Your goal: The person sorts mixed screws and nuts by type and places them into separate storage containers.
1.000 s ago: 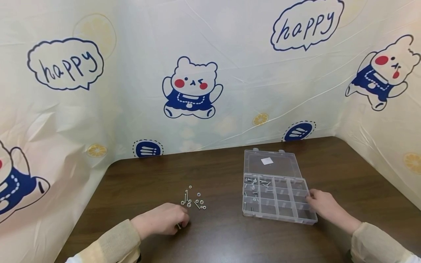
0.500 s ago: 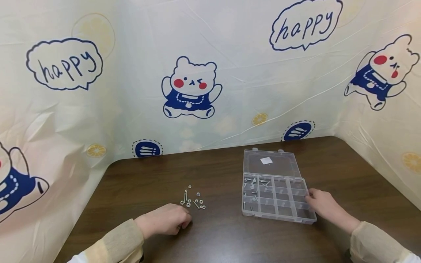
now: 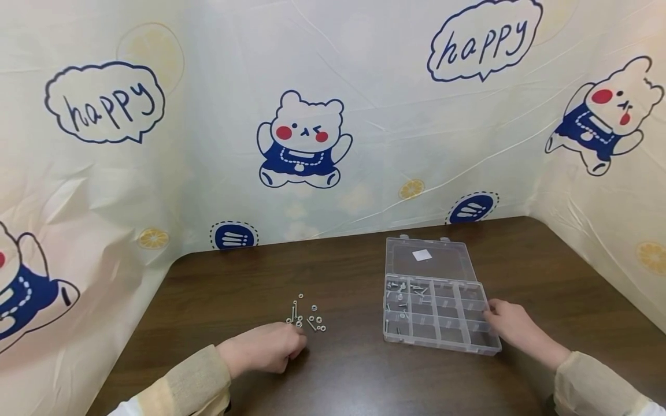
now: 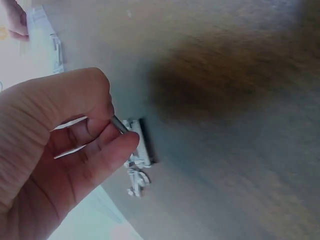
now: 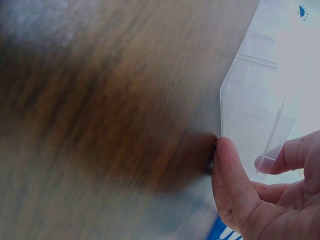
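Note:
My left hand [image 3: 267, 346] is low over the table, just on the near side of a small pile of bolts and nuts [image 3: 311, 325]. In the left wrist view, thumb and finger pinch a thin grey screw [image 4: 119, 124]; its ends are hidden by the fingers. Beyond it lie blurred metal pieces [image 4: 142, 145]. My right hand [image 3: 512, 325] holds the right side of a clear plastic compartment box [image 3: 442, 345]. The right wrist view has fingers on the outside of the box wall [image 5: 250, 95] and the thumb on its inner side.
The box's transparent lid [image 3: 442, 263] lies folded back, with a small white paper [image 3: 422, 255] on it. Screws [image 3: 418, 289] lie in several left-hand compartments. A printed curtain [image 3: 374, 115] stands behind the brown table [image 3: 234, 283].
My left hand has shifted slightly right, and the screw end visible below its fingers earlier is now hidden in the head view. The right hand and box stay in place.

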The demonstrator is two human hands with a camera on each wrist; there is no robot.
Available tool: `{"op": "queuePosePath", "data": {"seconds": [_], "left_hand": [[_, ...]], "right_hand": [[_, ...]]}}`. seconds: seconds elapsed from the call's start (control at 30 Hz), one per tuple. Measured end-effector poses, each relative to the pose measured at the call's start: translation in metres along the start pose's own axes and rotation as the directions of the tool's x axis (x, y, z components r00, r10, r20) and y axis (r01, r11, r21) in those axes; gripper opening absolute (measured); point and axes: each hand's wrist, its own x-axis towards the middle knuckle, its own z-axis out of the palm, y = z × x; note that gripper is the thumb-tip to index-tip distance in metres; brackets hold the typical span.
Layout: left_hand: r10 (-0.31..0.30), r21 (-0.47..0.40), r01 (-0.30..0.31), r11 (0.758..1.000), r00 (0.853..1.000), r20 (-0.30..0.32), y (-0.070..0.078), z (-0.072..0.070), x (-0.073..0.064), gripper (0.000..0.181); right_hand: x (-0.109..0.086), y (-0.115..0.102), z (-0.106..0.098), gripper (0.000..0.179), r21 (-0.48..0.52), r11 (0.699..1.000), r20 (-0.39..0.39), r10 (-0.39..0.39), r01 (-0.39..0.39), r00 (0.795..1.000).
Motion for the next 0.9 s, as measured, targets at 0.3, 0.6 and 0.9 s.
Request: {"op": "queuePosePath", "data": {"seconds": [0.3,0.6,0.9], "left_hand": [[0.049,0.021,-0.048,0.999,0.997,-0.058,0.000,-0.018,0.018,0.026],[0.068,0.046,-0.065,0.997,0.995,-0.070,0.003,-0.030,0.043,0.023],[0.078,0.049,-0.072,0.996,0.987,-0.137,0.006,-0.045,0.072,0.027]], "right_hand": [[-0.001,-0.001,0.001,0.040,0.055,0.998,0.003,-0.005,0.004,1.000],[-0.001,-0.001,0.001,0.042,0.049,0.999,0.012,-0.002,0.001,1.000],[-0.001,0.001,0.002,0.039,0.045,0.999,-0.008,-0.020,0.020,1.000]]}}
